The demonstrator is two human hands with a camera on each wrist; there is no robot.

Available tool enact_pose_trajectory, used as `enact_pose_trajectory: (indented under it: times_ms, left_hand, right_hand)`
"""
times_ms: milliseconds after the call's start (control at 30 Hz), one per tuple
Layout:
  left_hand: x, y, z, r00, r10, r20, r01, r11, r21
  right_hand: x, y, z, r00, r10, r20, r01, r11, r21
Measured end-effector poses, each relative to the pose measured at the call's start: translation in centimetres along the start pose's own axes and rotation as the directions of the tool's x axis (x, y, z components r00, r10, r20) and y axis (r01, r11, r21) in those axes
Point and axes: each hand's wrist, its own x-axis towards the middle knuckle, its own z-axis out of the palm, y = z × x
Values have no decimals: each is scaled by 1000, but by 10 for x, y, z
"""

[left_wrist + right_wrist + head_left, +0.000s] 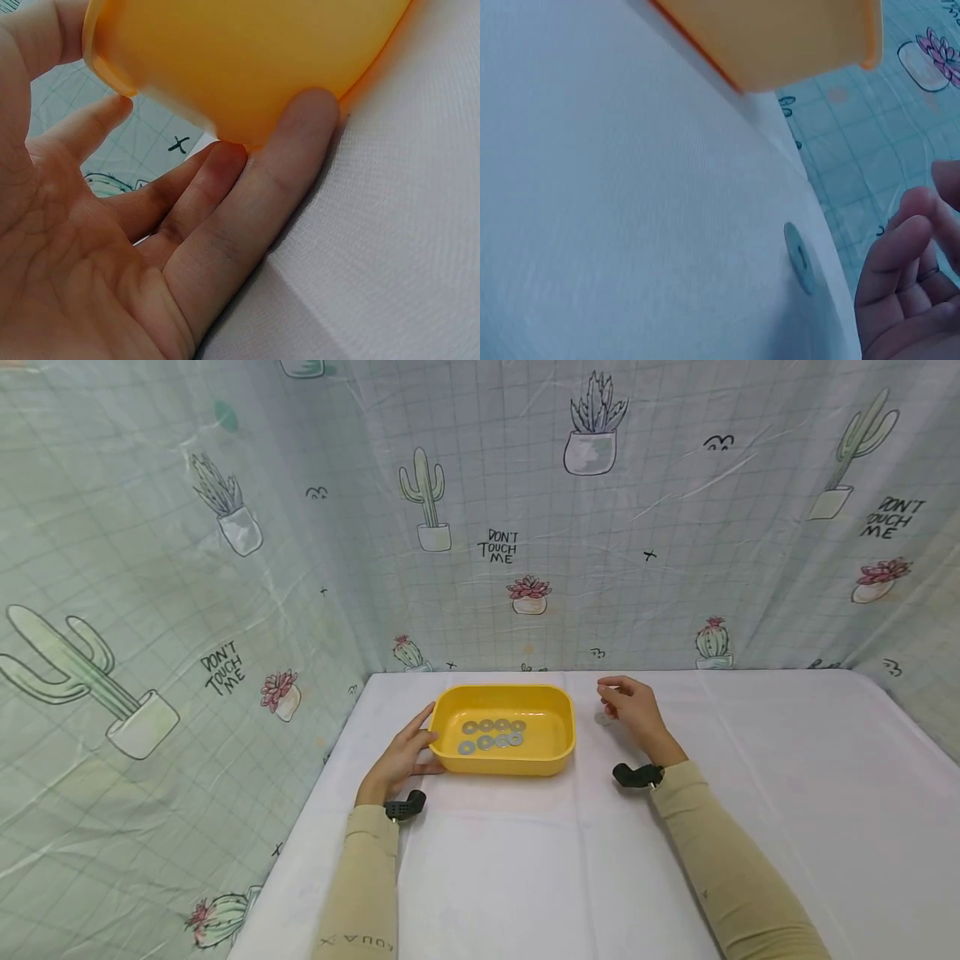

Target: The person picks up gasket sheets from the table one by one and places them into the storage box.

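Observation:
My left hand (401,756) grips the left end of a yellow tray (495,767). In the left wrist view its thumb goes over the rim, while the other fingers lie along the outside wall and one rests low beside the white tabletop. Several flat metal washers (486,742) lie in two rows inside the tray. Another washer (799,257) lies on the tabletop to the right of the tray. Just over that washer is my right hand (633,706), its fingers loosely bent and thumb near the fingertips; nothing shows between them.
A white cloth (495,860) covers the table. Behind its far edge and along its left side hang cactus-print curtains (480,485). Each wrist wears a small black camera mount, such as the right mount (636,775).

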Motion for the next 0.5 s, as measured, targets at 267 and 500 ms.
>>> enact_pose_trajectory:
  times_ms: [267,500]
  left_hand:
    - [2,-2,-1,1000,2,12,-2,1000,2]
    - [2,-2,-1,1000,6,13,-5,1000,0]
  right_hand:
    - [3,14,-7,998,63,-8,-64,985,-160]
    - [4,18,-8,997,72,3,-68,953,-295]
